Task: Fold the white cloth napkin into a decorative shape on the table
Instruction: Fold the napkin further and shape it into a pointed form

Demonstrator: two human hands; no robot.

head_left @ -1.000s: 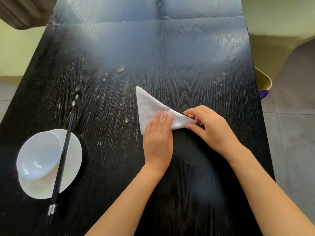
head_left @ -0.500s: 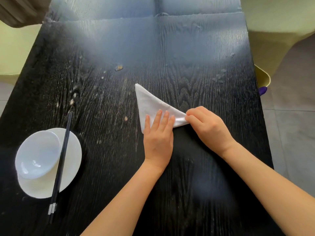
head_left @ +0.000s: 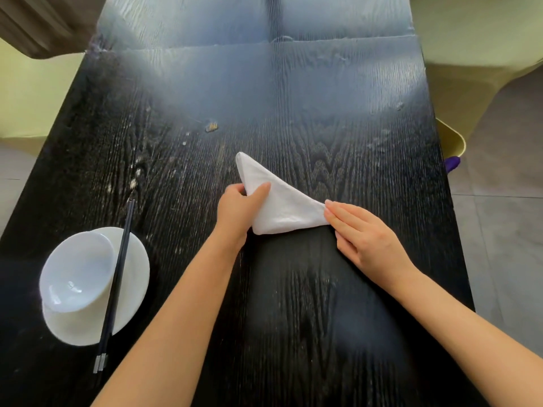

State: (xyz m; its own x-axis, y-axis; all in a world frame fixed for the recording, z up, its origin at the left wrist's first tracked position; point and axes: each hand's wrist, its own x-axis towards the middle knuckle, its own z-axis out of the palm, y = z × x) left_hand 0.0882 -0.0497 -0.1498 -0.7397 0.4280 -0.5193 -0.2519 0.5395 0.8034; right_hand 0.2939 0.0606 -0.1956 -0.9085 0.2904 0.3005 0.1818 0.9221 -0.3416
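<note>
The white cloth napkin point(head_left: 279, 201) is folded into a narrow triangle in the middle of the black wooden table point(head_left: 323, 98), one tip pointing away from me. My left hand point(head_left: 239, 210) grips the napkin's left edge, thumb on top and fingers underneath, lifting that side off the table. My right hand point(head_left: 364, 233) lies flat with straight fingers, its fingertips pressing the napkin's right tip down.
A white bowl point(head_left: 75, 274) sits tilted on a white plate point(head_left: 129, 289) at the near left, with dark chopsticks point(head_left: 116, 283) laid across them. Crumbs point(head_left: 211, 126) lie farther up the table. Yellow-green chairs stand at both sides; the table's right edge is close to my right hand.
My left hand went from pressing flat on the napkin to gripping and lifting its left edge. My right hand stopped pinching the right tip and now presses it with flat fingers.
</note>
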